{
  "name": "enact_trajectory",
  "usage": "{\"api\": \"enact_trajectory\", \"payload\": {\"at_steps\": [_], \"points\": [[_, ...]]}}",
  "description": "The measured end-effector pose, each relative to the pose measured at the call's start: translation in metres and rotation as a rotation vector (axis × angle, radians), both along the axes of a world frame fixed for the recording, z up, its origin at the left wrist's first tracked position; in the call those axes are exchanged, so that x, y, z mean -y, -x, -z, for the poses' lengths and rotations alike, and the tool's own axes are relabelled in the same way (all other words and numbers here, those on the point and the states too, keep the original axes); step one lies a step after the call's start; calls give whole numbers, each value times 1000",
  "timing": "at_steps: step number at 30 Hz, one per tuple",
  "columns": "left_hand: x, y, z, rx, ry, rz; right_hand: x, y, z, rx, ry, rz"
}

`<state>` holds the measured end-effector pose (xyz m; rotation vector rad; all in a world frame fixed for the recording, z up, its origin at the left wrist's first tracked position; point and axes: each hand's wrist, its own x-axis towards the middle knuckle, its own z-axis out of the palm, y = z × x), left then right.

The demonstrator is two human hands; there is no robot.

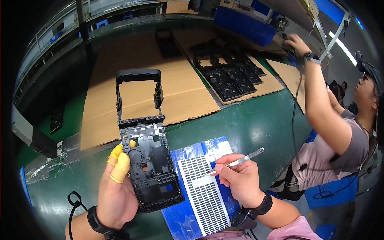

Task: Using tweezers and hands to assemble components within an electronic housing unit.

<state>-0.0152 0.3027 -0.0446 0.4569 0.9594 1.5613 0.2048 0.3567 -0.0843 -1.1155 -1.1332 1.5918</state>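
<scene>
The left hand (120, 196) holds a long black frame (156, 183) up by its left edge. The fingers are pinched on it, and two of them wear yellow covers (121, 170). The frame tilts above the green tabletop (248, 120), just left of a white sheet (205, 196) with rows of tiny dark pieces. The sheet lies on a blue block (176, 222). The right hand (242, 182) has its fingers closed on thin silver tweezers (244, 157). The tip points down at a bare strip of the sheet. It is too small to tell if the tip grips a piece.

Some things could go wrong. The frame is held at one side only, so it could tip or slip if the pinch gets loose. Its low end is near the sheet and could bump it if the left hand dips. The tiny pieces sit close together, so a shaky tip could catch two or bend one. A hard poke could scratch the sheet.
</scene>
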Motion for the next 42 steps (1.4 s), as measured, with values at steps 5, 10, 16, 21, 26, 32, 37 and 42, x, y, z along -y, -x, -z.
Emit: {"api": "enact_trajectory", "payload": {"at_steps": [5, 10, 16, 21, 26, 32, 37, 42], "points": [[3, -4, 13, 9, 7, 67, 0, -3, 2, 6, 8, 6], [4, -8, 17, 32, 2, 55, 0, -10, -12, -124, 122, -22], [16, -11, 4, 110, 14, 132, 30, 13, -52, -228, -42, -212], [27, -11, -5, 300, 2, 127, 44, 42, -46, -279, -145, -245], [31, -11, 0, 193, -17, 123, 52, 55, -41, -212, -145, -115], [37, -12, 0, 306, -48, 105, 54, 52, -33, -237, -205, -174], [33, -13, 3, 309, -43, 104, 51, 52, -31, -214, -191, -159], [33, -12, 1, 300, -44, 85, 49, 53, -31, -218, -178, -175]]}}
